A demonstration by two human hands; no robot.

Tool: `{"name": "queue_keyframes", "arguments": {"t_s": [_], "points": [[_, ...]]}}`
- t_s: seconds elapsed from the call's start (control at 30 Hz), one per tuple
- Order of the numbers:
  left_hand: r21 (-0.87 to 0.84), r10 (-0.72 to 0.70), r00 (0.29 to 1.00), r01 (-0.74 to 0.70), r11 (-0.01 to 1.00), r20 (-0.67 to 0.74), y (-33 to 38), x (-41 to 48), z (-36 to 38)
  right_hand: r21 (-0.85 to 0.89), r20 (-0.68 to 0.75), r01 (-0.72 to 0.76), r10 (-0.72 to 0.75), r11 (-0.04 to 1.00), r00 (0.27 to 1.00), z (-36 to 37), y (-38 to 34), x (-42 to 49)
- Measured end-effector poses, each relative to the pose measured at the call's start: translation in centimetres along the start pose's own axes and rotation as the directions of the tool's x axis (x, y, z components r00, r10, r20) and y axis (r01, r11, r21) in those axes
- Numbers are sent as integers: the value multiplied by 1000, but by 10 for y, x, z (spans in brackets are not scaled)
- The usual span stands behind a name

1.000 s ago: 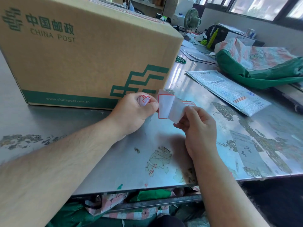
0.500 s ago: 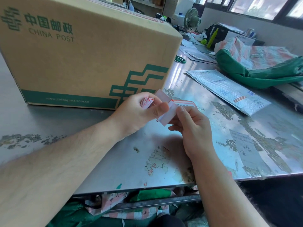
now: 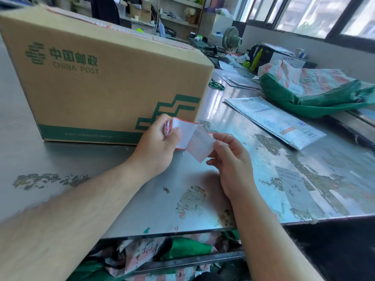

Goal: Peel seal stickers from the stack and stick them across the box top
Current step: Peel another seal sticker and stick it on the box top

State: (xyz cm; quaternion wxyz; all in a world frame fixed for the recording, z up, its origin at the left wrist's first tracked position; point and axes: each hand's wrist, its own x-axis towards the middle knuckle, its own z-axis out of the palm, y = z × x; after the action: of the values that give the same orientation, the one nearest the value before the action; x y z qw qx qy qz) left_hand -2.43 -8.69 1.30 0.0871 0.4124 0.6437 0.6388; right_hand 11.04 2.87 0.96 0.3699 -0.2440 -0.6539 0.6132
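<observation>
Left hand grips sticker stack; right hand pinches half-peeled sticker. Peel slowly, low angle, touching corner only; then lift to box top.

1. The metal table is scuffed, with flaky patches near its front edge and right side.
2. A box stands at the far left.
3. Green-handled scissors lie just right of the box, with papers beyond them.
4. A white mailer lies toward the right edge, with a green sack behind it.
5. A slip lies flat near the front right corner.
</observation>
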Motion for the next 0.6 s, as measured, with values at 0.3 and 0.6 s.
{"name": "queue_keyframes", "arguments": {"t_s": [0.3,0.6], "points": [[56,-86,979,98,994,-183,11,-25,-43,90,-8,-71,72,993,997,10,-18,-22],[-121,-179,945,150,981,-275,32,-45,-106,86,14,-87,87,992,996,57,-63,-52]]}}
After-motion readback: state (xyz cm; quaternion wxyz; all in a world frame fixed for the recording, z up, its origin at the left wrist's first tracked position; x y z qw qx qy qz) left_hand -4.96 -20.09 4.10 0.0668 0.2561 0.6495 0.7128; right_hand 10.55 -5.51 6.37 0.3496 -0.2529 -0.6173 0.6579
